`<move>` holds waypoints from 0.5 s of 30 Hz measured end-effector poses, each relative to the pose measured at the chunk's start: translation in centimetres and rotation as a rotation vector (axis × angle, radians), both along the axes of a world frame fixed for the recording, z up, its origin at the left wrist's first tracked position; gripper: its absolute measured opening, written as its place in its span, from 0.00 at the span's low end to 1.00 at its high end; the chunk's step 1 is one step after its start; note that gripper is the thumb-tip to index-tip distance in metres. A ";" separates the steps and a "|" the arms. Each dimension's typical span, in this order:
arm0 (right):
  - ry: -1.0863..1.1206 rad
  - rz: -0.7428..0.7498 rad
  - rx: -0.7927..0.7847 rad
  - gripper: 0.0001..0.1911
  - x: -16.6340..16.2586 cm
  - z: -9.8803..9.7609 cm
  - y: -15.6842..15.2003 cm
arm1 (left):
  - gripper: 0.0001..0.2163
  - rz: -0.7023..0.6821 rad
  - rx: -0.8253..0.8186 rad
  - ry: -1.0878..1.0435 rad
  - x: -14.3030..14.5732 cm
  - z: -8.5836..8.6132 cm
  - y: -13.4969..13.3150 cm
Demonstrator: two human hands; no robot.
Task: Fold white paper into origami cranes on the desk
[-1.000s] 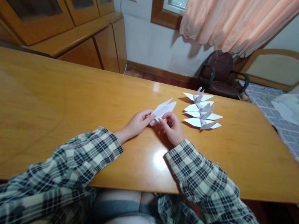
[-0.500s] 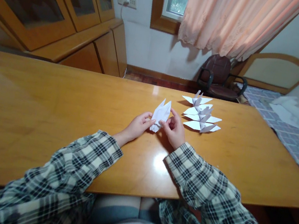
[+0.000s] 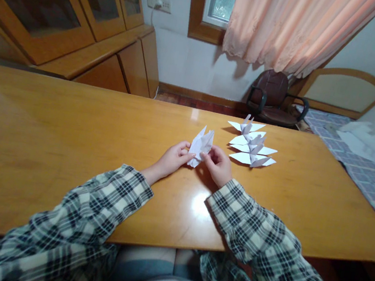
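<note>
A partly folded white paper piece (image 3: 201, 145) stands upright between my two hands above the wooden table (image 3: 65, 139). My left hand (image 3: 172, 157) pinches its lower left edge with thumb and fingers closed. My right hand (image 3: 219, 164) pinches its lower right side, fingers curled on the paper. Just to the right lie three finished white paper cranes (image 3: 251, 146) in a row, wings spread flat on the tabletop.
A brown office chair (image 3: 275, 97) stands beyond the table's far edge. A bed (image 3: 366, 165) with a checked cover and white sheets lies to the right. Wooden cabinets (image 3: 68, 10) line the left wall. A peach curtain (image 3: 293, 24) hangs by the window.
The paper piece has turned from lying slanted to the right to standing upright and narrower between my fingers. Both hands stayed in place. The view tilted slightly.
</note>
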State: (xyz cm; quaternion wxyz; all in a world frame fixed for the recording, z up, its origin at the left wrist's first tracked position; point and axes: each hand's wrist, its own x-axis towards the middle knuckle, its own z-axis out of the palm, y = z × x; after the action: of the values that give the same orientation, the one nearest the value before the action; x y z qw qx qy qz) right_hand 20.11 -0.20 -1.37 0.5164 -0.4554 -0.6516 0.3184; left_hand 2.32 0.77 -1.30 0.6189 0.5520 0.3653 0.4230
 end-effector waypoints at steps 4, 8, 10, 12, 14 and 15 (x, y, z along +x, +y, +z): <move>-0.052 0.008 0.038 0.13 0.1 0.2 -0.1 | 0.19 -0.017 0.004 0.033 -0.1 -0.2 0.1; -0.120 0.008 0.119 0.09 0.2 0.5 -0.3 | 0.17 -0.007 0.054 0.037 -0.1 -0.3 0.2; -0.150 0.024 0.163 0.09 0.3 0.7 -0.4 | 0.17 0.004 0.046 0.030 -0.1 -0.3 0.3; -0.175 0.036 0.190 0.11 0.3 0.8 -0.4 | 0.17 0.016 0.029 0.019 -0.1 -0.2 0.2; -0.203 0.041 0.199 0.13 0.4 1.0 -0.5 | 0.16 0.032 0.033 0.004 0.0 -0.2 0.2; -0.218 0.045 0.200 0.13 0.5 1.0 -0.5 | 0.15 0.040 0.040 -0.003 0.0 -0.2 0.2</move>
State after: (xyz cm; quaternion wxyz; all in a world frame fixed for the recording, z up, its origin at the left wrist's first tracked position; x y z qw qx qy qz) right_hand 20.60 -0.74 -0.38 0.4781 -0.4186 -0.7425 0.2120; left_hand 2.32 0.99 -1.46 0.5997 0.5563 0.3666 0.4433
